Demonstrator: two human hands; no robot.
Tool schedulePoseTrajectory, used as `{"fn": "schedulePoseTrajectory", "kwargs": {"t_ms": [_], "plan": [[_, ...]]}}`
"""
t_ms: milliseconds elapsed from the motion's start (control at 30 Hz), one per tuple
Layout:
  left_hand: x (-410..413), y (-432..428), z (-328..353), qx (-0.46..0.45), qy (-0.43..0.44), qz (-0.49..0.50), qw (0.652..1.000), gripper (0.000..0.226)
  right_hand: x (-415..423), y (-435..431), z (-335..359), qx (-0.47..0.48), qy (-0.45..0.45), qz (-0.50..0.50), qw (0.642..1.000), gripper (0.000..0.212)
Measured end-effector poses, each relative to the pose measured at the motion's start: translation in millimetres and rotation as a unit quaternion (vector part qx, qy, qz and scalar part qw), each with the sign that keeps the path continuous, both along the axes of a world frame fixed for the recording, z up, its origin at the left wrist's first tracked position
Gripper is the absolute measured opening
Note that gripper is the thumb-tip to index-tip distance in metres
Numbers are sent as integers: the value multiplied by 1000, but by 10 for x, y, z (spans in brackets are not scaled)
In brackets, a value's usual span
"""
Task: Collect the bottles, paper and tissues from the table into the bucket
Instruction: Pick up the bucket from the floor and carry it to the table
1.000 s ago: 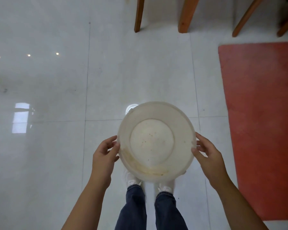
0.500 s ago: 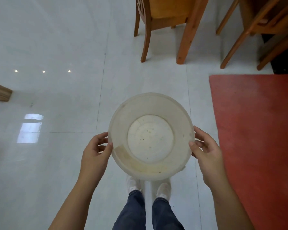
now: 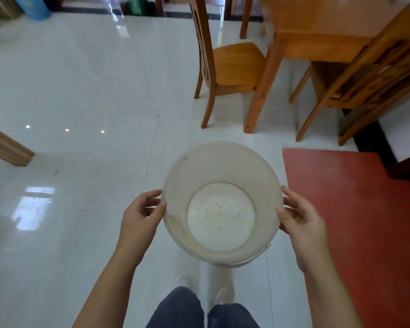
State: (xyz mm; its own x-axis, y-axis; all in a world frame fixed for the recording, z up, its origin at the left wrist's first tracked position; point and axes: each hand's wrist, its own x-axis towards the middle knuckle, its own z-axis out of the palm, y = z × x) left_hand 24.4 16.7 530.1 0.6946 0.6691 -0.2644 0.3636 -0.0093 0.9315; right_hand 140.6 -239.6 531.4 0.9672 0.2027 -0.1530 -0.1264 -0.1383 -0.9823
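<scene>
Head view, looking down. A translucent white plastic bucket point(image 3: 221, 176) is held above the glossy white tiled floor point(image 3: 85, 91), its mouth facing the camera; its stained, speckled bottom shows and nothing lies inside. The left hand point(image 3: 140, 215) grips the bucket's left rim, the right hand point(image 3: 301, 215) its right rim, thumbs on the lip. Beyond the bucket stand a wooden chair point(image 3: 225, 65) and a wooden table point(image 3: 317, 27). A red mat point(image 3: 365, 221) lies right of the bucket.
</scene>
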Motion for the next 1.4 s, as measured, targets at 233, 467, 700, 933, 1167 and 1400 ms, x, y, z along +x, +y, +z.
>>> {"fn": "schedulePoseTrajectory", "kwargs": {"t_ms": [233,467,700,933,1167,1400], "plan": [[-5,196,474,4,-53,-18,998,20,-39,143,514,14,-54,-4,998,43],[235,471,1049,54,-73,-117,989,24,-23,253,1030,-6,-104,-23,994,44],[571,577,1290,31,-123,-142,982,26,113,254,1287,11,-116,-56,992,43],[1072,180,1309,-55,-147,-174,972,26,313,-75,1336,36,-109,-119,986,44],[1945,-546,1441,-139,-114,-241,954,40,906,-780,1358,48,-104,-189,975,45],[2972,-1435,1516,-175,-106,-255,945,50,1795,-1655,1472,32,-110,-192,975,43]]}}
